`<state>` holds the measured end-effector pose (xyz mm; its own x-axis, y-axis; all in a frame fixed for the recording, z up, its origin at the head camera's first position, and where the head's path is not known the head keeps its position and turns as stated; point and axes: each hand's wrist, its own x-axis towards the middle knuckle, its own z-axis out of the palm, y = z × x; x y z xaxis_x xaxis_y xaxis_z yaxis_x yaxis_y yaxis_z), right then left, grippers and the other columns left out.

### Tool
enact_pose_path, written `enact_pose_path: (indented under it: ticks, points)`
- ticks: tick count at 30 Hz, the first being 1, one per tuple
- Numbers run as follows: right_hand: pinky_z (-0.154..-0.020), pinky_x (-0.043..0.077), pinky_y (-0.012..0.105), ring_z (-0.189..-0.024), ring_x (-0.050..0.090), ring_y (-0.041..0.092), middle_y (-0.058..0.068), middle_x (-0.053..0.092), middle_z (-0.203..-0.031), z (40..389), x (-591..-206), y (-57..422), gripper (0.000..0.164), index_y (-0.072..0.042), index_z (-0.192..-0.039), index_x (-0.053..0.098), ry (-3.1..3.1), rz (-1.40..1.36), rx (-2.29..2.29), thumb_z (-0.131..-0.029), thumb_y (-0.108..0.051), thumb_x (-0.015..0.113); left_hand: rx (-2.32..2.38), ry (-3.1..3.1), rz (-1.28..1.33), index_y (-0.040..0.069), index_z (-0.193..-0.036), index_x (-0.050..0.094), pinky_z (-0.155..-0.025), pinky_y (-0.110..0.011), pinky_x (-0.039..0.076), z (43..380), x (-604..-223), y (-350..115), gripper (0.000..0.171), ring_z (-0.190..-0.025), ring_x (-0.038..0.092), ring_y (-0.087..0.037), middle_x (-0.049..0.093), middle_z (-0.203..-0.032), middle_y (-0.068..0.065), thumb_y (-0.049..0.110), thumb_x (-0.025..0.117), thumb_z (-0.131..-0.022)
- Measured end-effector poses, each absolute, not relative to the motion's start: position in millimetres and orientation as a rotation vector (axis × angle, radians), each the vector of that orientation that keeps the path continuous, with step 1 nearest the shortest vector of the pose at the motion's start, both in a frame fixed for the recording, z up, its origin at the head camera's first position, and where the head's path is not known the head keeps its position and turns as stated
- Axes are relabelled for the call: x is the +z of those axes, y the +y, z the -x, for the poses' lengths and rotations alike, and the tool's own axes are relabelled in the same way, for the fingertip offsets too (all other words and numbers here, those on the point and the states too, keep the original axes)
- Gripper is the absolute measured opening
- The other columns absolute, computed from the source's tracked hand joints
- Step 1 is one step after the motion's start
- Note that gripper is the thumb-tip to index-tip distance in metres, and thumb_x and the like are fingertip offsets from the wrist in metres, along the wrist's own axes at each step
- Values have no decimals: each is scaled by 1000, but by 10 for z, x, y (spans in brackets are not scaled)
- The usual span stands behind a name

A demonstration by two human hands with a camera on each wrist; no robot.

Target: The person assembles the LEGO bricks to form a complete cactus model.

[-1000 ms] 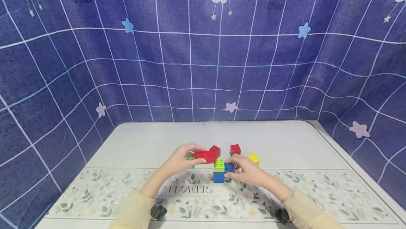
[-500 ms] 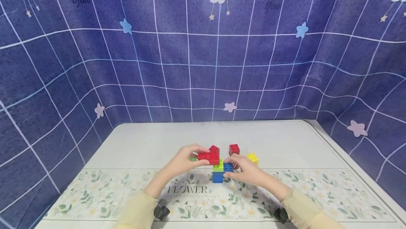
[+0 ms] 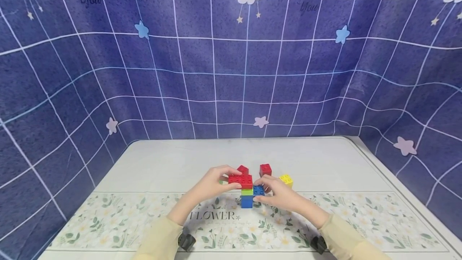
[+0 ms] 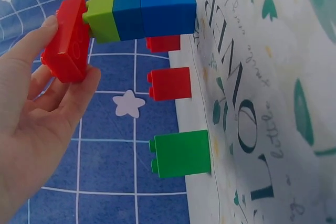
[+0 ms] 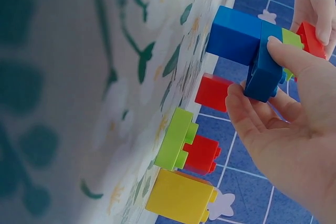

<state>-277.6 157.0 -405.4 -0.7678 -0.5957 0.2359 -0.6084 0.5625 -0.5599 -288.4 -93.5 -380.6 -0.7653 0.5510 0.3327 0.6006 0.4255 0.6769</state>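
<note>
In the head view my left hand (image 3: 213, 184) pinches a long red toy building brick (image 3: 246, 181) by its left part, over a small stack. The left wrist view shows the red brick (image 4: 67, 43) tilted, right at the studs of the lime green brick (image 4: 102, 17). Below the lime brick comes a blue brick (image 4: 127, 11) that juts out to the right, then a taller blue brick (image 4: 168, 11) at the bottom. My right hand (image 3: 283, 196) grips the jutting end of that upper blue brick (image 5: 265, 72), thumb on one side and fingers on the other.
Behind the stack stand two red bricks (image 3: 243, 169), (image 3: 265, 169) and, farther right, a yellow brick (image 3: 286, 180). A green brick (image 4: 182, 153) sits to the left; another lime brick (image 5: 176, 137) stands beside the yellow one. A blue curtain (image 3: 231, 87) hangs behind the table.
My left hand has carried the red brick rightward from beside the stack to above the lime brick, now covering its top. My right hand keeps its grip on the blue brick.
</note>
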Motion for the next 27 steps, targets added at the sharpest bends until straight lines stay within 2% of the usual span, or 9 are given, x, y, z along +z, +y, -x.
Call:
enact_pose_path:
  ticks: [27]
  points:
    - [-76, 56, 27, -87, 58, 13, 7, 63, -110, 2784, -4056, 1574, 44, -5, -115, 60, -2757, -1070, 1015, -84, -36, 69, -1177, -2635, 1100, 11, -113, 65, -83, -25, 53, 2923, -3790, -900, 33, -96, 57, -13, 65, -104, 3, 28, 69, -85]
